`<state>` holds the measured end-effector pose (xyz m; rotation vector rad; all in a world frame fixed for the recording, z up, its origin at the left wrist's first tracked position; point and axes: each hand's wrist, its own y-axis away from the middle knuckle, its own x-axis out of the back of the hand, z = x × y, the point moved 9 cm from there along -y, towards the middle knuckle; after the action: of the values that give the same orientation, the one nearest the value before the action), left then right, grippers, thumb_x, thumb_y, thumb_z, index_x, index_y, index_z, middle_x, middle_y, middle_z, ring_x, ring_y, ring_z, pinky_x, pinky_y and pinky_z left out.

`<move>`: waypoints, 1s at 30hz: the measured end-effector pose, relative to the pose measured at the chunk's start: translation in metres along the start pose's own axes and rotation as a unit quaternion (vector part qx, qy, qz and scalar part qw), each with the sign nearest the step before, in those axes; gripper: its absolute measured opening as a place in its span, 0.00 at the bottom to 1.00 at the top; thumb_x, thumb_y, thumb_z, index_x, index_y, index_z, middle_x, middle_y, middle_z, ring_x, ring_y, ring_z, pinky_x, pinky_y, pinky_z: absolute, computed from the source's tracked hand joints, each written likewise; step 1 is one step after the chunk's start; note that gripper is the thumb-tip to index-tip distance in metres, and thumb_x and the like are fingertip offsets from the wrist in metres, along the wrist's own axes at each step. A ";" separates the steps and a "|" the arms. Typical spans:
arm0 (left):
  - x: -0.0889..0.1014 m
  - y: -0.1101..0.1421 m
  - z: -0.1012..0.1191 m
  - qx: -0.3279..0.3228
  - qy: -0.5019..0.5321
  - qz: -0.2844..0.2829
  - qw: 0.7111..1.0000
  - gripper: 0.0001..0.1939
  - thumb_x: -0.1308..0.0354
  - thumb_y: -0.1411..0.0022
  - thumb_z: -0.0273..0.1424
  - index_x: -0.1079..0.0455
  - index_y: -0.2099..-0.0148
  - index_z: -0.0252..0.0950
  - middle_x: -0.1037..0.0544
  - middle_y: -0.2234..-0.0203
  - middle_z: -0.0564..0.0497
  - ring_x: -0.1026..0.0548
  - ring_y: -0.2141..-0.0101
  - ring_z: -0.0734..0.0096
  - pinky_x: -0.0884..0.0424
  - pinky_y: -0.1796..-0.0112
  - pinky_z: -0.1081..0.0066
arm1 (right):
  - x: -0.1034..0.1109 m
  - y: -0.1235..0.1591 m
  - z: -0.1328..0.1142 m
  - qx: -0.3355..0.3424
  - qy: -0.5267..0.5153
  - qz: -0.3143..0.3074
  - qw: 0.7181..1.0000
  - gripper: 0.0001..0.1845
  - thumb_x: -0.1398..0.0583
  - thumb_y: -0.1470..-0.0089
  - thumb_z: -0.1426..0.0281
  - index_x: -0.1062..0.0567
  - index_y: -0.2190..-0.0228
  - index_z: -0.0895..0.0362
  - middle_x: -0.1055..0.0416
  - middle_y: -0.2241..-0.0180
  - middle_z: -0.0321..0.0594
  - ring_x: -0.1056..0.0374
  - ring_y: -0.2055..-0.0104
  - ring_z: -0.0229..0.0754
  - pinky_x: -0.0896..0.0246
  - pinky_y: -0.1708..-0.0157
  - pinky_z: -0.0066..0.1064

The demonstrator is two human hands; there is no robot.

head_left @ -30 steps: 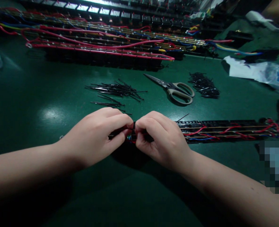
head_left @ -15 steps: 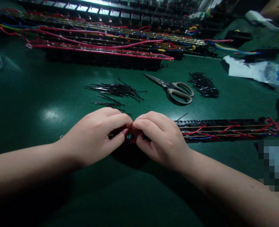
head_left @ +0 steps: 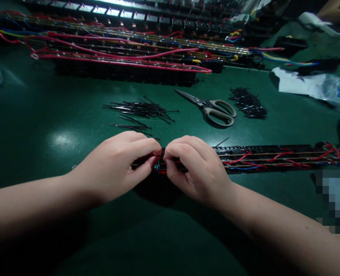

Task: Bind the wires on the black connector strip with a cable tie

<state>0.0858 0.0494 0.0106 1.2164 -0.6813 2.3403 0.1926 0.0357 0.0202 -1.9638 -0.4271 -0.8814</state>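
A long black strip (head_left: 273, 158) wired with red and blue leads lies across the green table (head_left: 43, 115) in front of me. My left hand (head_left: 121, 165) and my right hand (head_left: 195, 168) meet over its left part, both with fingers curled and pinched. Between the fingertips sits a thin black band, apparently a cable tie (head_left: 162, 153), wrapped round the strip's wires. Each hand is closed on the strip at that spot. The strip's left end is hidden under my left hand.
Loose black cable ties (head_left: 141, 109) lie just beyond my hands. Scissors (head_left: 213, 109) rest to their right, beside a second black pile (head_left: 249, 103). Several wired strips (head_left: 115, 53) are stacked at the back. A plastic bag (head_left: 316, 86) lies far right.
My fingertips closed together half a second ago, then parted slightly, so the black band shows between them again. Both arms stay in place.
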 end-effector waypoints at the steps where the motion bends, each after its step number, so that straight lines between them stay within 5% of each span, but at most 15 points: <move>1: 0.000 0.000 0.000 0.000 -0.001 -0.001 1.000 0.11 0.48 0.32 0.28 0.24 0.60 0.35 0.20 0.69 0.53 0.24 0.67 0.72 0.33 0.66 0.75 | 0.000 0.000 0.000 -0.002 -0.007 0.001 1.000 0.06 0.44 0.37 0.78 0.30 0.64 0.57 0.24 0.66 0.42 0.31 0.65 0.42 0.33 0.65 0.34; 13: -0.003 0.001 -0.004 0.027 -0.004 -0.029 0.999 0.09 0.47 0.34 0.29 0.24 0.61 0.36 0.21 0.70 0.53 0.25 0.68 0.72 0.33 0.66 0.74 | 0.002 0.001 0.002 -0.005 -0.065 0.000 0.998 0.04 0.41 0.36 0.77 0.29 0.62 0.56 0.24 0.65 0.42 0.30 0.64 0.40 0.32 0.65 0.32; 30: 0.008 0.002 -0.021 0.127 0.046 0.006 0.991 0.09 0.44 0.35 0.30 0.21 0.62 0.40 0.17 0.67 0.56 0.23 0.67 0.73 0.30 0.64 0.76 | -0.006 -0.001 0.006 -0.037 -0.020 -0.038 0.998 0.08 0.44 0.39 0.79 0.26 0.60 0.59 0.22 0.64 0.45 0.29 0.62 0.45 0.32 0.63 0.36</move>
<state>0.0668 0.0612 0.0066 1.1991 -0.3698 2.5349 0.1908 0.0414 0.0143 -2.0468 -0.5027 -0.9187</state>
